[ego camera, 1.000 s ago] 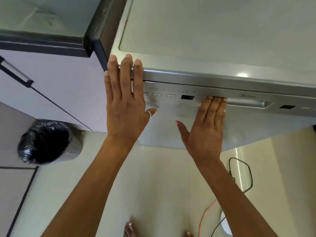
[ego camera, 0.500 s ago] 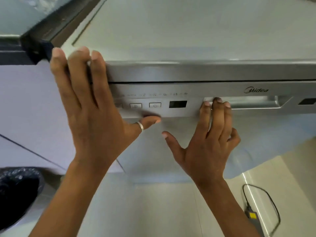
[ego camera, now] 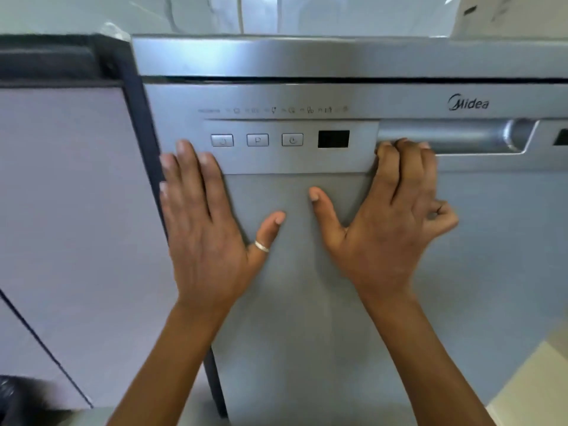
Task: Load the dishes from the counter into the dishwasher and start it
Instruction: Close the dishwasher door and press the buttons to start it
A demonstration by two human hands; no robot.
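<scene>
The silver dishwasher door (ego camera: 307, 333) stands upright and closed against the top trim. My left hand (ego camera: 209, 229) lies flat on the door's left edge, fingers straight, just below the leftmost of three buttons (ego camera: 257, 139). My right hand (ego camera: 390, 226) touches the door with bent fingers. Its fingertips rest on the lower lip of the recessed handle (ego camera: 461, 136) at its left end, and the thumb is spread on the panel. The small display (ego camera: 333, 138) is dark. No dishes are in view.
A pale cabinet front (ego camera: 76, 210) with a dark frame adjoins the dishwasher on the left, under a dark counter edge (ego camera: 46, 63). A black bin bag (ego camera: 6, 392) shows at the bottom left corner. Pale floor (ego camera: 538, 379) is visible at the bottom right.
The door has swung up from tilted to fully closed. My left hand slid from the top edge down onto the door face. My right fingers have bent at the handle.
</scene>
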